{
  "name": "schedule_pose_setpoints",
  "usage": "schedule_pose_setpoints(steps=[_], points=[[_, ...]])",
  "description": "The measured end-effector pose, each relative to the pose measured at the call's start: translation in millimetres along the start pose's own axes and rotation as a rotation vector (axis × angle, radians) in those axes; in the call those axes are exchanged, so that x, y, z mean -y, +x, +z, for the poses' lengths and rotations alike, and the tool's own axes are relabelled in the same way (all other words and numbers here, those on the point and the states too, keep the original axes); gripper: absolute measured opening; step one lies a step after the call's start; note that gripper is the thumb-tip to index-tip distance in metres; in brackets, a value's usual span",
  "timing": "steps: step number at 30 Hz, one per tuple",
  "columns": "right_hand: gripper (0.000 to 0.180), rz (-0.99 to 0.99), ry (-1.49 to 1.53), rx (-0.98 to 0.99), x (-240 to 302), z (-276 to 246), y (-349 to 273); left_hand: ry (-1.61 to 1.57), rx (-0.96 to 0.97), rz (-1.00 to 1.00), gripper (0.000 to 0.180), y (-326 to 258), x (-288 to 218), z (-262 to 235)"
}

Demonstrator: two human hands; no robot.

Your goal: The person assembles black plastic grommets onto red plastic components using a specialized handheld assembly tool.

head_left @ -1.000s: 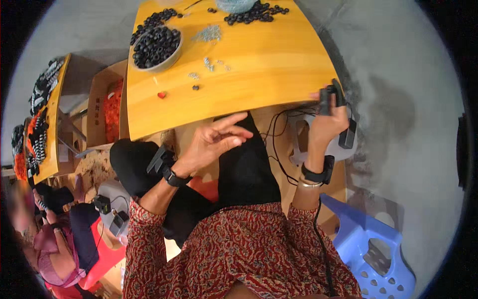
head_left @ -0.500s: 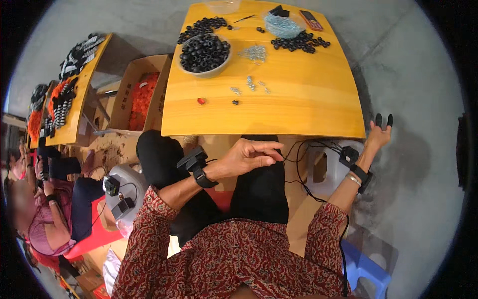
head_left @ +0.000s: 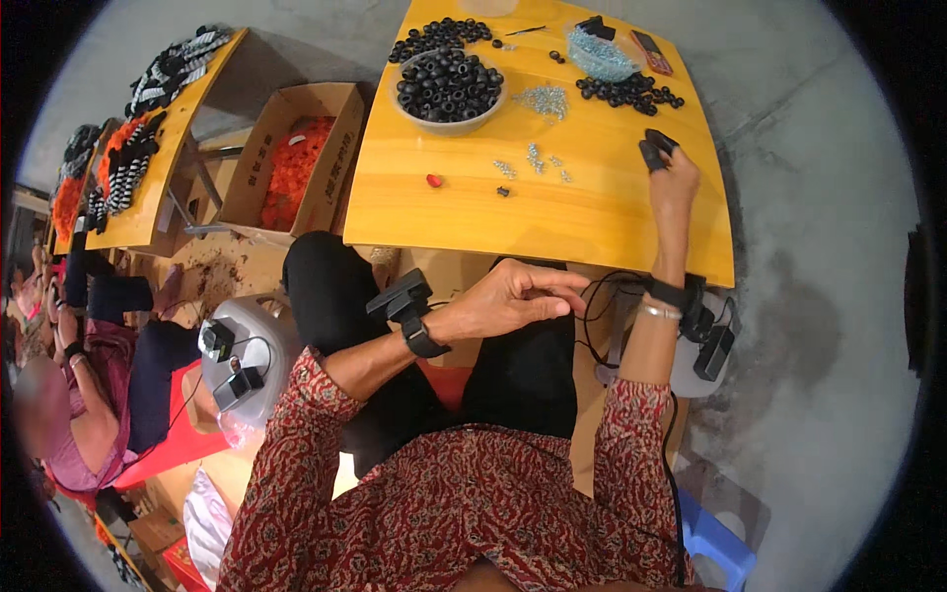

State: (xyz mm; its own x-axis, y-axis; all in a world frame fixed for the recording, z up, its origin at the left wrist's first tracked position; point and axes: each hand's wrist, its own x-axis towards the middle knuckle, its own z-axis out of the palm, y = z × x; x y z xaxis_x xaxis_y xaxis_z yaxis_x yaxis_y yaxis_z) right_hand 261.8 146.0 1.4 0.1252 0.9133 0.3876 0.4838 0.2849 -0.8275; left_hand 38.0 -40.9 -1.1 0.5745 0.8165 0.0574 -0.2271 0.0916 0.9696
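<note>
My left hand [head_left: 518, 298] hovers over my lap, just off the near edge of the yellow table [head_left: 444, 212]. Its fingers stretch to the right, the thumb stands apart, and no object shows in it. Over the table's right side, my right hand [head_left: 674, 183] has black covers on two fingertips. Those fingers are apart and point toward a pile of black rounded parts [head_left: 631, 92], with nothing visible between them. Small silvery metal pieces [head_left: 535, 158] lie mid-table in little groups. Near them are a small red piece [head_left: 434, 181] and a small black piece [head_left: 503, 191].
A bowl [head_left: 449, 120] heaped with black rounded parts stands at the table's left. Farther back is a clear container [head_left: 602, 57] of bluish-silver pieces beside a red-and-black flat object [head_left: 651, 52]. A cardboard box [head_left: 340, 158] holds orange pieces. Black cables [head_left: 589, 340] hang near my knees.
My right hand has swung from beyond the table's right edge to over the tabletop. My left hand keeps nearly the same pose. The table appears shifted right and upward in the view.
</note>
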Motion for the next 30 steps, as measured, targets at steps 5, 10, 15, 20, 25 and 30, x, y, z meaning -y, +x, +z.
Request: schedule_pose_setpoints(steps=[5, 10, 15, 20, 25, 30], points=[[0.021, 0.048, -0.216, 0.106, -21, 28, 41, -0.026, -0.037, 0.032, 0.035, -3, -2, -5], [0.02, -0.112, -0.459, 0.096, -37, 55, 70, -0.026, -0.036, 0.036, 0.035, -3, -5, -9], [0.024, -0.306, -0.412, 0.103, -24, 66, 77, -0.025, -0.029, 0.029, 0.036, -1, -10, -11], [0.024, -0.493, -0.526, 0.114, -34, 79, 83, 0.008, -0.02, 0.011, 0.036, 2, -14, -11], [0.025, -0.473, -0.595, 0.189, -31, 88, 76, 0.026, -0.034, 0.05, 0.034, 0, -12, -12], [0.021, -0.403, -0.565, 0.223, -35, 81, 73, 0.028, -0.04, 0.062, 0.034, -2, -11, -10]])
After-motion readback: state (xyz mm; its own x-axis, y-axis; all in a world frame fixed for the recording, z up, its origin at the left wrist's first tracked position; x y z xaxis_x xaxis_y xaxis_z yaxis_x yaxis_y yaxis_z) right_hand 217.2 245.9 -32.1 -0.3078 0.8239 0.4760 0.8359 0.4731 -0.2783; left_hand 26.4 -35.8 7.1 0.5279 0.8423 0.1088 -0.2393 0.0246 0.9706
